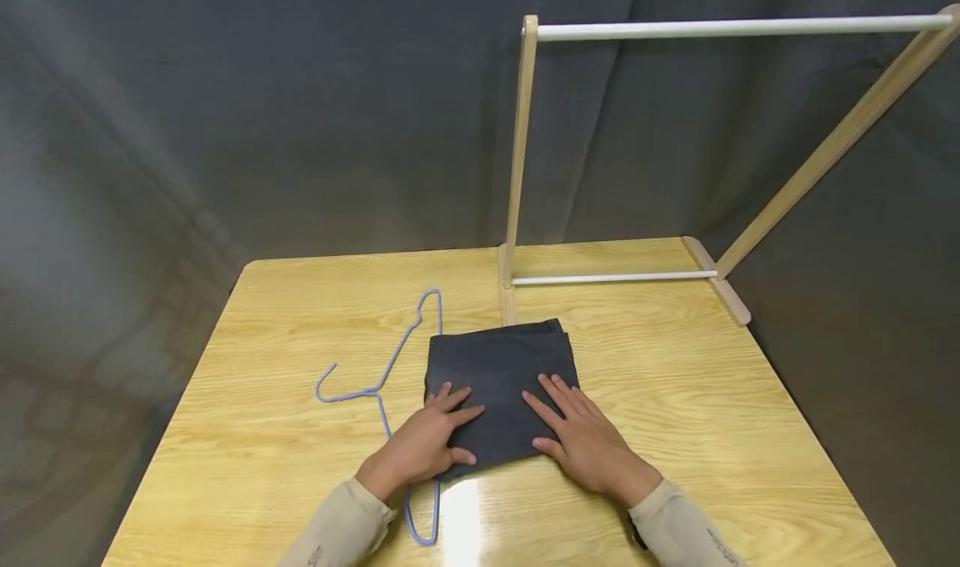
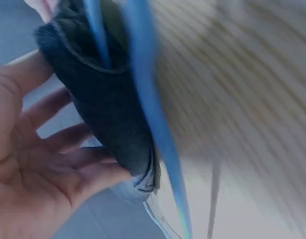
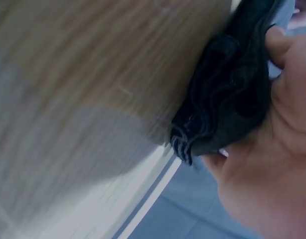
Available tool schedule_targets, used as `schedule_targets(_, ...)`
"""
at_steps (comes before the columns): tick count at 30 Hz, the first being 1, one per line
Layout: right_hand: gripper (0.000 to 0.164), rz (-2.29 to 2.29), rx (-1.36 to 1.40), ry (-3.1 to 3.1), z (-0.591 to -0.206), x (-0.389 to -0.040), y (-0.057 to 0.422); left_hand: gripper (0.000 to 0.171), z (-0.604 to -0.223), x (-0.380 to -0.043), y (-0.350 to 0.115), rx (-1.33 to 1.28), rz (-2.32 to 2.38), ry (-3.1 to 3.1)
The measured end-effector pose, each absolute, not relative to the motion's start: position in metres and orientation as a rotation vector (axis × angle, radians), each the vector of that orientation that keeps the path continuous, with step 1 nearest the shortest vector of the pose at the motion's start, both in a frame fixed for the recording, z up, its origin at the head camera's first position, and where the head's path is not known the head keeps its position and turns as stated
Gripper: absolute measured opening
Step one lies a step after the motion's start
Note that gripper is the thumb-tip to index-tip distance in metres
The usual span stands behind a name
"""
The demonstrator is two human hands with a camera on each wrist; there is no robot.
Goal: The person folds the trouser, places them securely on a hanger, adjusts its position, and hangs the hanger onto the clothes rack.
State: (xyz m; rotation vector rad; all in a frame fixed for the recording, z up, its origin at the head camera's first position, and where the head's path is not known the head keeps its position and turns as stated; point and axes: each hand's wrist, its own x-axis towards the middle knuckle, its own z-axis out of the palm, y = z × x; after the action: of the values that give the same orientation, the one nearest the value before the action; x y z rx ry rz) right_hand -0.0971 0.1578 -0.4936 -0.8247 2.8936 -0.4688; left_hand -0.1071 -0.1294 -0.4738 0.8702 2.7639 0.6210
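Note:
A folded dark garment [image 1: 504,392], denim-like with several layers at its edge [image 3: 223,94], lies on the table over part of a blue plastic hanger [image 1: 395,356]. The hanger's hook points left, and its long bar disappears at the garment's left side. In the left wrist view, one blue bar [image 2: 98,35] runs into the fold of the cloth. My left hand [image 1: 427,438] rests on the garment's left part, fingers spread. On the right part lies my right hand [image 1: 585,442], also with spread, straight fingers.
At the back right stands a wooden rack with a white top rail [image 1: 735,28], a white lower bar [image 1: 615,278] and wooden feet [image 1: 716,279]. The light wood table [image 1: 285,317] is bordered by dark grey curtains [image 1: 337,117] behind and at the sides.

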Motion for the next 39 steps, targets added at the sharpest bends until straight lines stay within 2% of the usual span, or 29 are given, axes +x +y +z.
schedule_targets(3, 0.065, -0.382, -0.811, 2.952, -0.494, -0.095, 0.156, 0.075, -0.474, -0.104, -0.123, 0.884, 0.548, 2.789)
schedule_targets(11, 0.066, -0.279, -0.881, 3.049, -0.501, -0.092, 0.150, 0.076, -0.476, -0.099, -0.121, 0.869, 0.337, 2.847)
schedule_targets(18, 0.078, -0.390, -0.996, 3.064, -0.511, -0.095, 0.157, 0.104, -0.471, -0.097, -0.115, 0.836, 0.146, 2.767)
schedule_targets(20, 0.081, -0.393, -1.031, 3.057, -0.512, -0.096, 0.159, 0.101, -0.472, -0.097, -0.114, 0.838, 0.083, 2.768)
schedule_targets(24, 0.079, -0.323, -1.084, 3.034, -0.509, -0.100, 0.161, 0.084, -0.474, -0.100, -0.113, 0.847, 0.077, 2.776)
schedule_targets(27, 0.069, -0.334, -1.110, 3.045, -0.505, -0.105, 0.162, 0.069, -0.475, -0.104, -0.116, 0.843, 0.219, 2.782)
schedule_targets(31, 0.048, -0.512, -1.104, 3.138, -0.501, -0.111, 0.164, 0.050, -0.472, -0.108, -0.120, 0.838, 0.400, 2.795)
schedule_targets(34, 0.037, -0.667, -1.103, 3.217, -0.500, -0.116, 0.165, 0.046, -0.470, -0.111, -0.122, 0.818, 0.474, 2.798)
schedule_targets(39, 0.032, -0.804, -1.126, 3.263, -0.502, -0.120, 0.165, 0.046, -0.471, -0.111, -0.124, 0.775, 0.541, 2.811)
